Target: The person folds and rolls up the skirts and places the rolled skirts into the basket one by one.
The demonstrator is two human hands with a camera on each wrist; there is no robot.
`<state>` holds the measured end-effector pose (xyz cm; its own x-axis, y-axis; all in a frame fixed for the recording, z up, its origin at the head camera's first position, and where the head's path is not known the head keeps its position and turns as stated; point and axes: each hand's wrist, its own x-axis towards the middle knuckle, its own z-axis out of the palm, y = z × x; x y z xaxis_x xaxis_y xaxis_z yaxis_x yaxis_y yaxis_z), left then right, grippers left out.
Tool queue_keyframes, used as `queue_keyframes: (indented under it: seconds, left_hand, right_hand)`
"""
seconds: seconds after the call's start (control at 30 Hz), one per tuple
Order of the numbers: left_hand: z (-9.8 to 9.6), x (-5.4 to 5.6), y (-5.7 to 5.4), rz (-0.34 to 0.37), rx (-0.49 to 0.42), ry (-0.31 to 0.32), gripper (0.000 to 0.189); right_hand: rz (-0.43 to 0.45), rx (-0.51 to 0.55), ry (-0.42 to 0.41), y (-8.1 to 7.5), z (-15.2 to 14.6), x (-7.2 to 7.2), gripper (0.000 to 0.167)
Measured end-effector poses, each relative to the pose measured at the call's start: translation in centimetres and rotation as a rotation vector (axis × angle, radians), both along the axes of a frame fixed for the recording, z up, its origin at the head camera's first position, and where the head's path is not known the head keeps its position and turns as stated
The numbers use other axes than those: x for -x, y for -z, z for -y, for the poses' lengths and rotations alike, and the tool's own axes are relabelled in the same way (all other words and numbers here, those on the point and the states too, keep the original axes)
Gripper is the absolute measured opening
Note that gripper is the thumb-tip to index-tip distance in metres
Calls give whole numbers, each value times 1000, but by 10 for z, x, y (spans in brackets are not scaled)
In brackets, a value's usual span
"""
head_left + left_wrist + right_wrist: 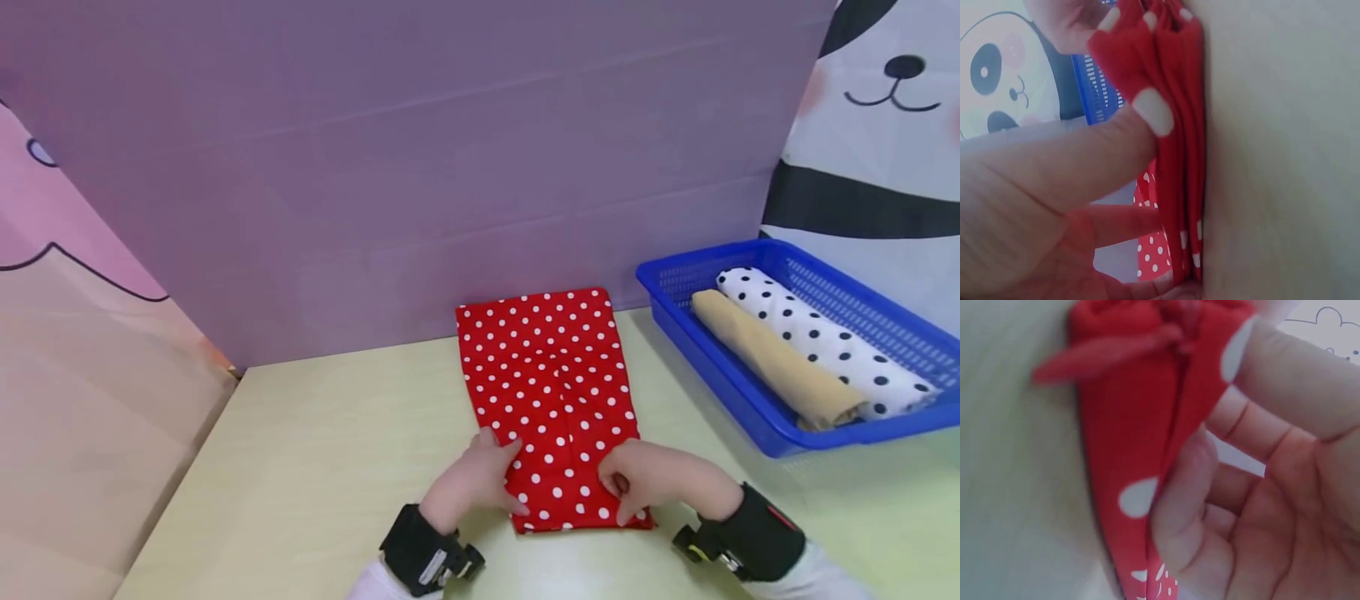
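A folded red cloth with white dots (551,400) lies lengthwise on the table, its far end by the purple backdrop. Several layers show stacked at its near end in the left wrist view. My left hand (480,475) spans its near left corner, thumb straight against the raised top layer (1157,115) and fingers spread along the side. At the near right corner my right hand (645,475) pinches the top layer, its fingers (1188,494) curled. A short knotted red strip (1107,359) sticks out beside it.
A blue plastic basket (716,392) stands at the right, holding a rolled tan cloth (776,358) and a rolled white cloth with black dots (832,346). A purple backdrop (420,167) rises behind the pale table (315,467).
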<state>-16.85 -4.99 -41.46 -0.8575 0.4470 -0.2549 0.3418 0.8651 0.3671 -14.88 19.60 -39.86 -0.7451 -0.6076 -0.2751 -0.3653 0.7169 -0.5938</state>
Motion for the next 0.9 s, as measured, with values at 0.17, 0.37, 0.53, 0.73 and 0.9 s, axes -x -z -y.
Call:
queue_keyframes:
  seconds: [0.17,0.37,0.53,0.73,0.9]
  left_hand:
    - [-8,-8,-6,-53,99,-2,82]
    - [-15,-22,-15,-98,177,132,78]
    - [-16,-35,-18,-82,88,317,72]
    - [-17,-46,-17,-97,109,355,52]
    - [-18,-45,-12,-110,145,355,52]
  right_hand:
    - [-1,-29,36,3,1,-3,32]
    - [-37,-49,26,5,2,-4,29]
    - [-78,-84,10,7,4,-6,28]
    - [-240,-181,-118,9,4,-15,25]
    - [-257,-278,-130,8,3,-22,42]
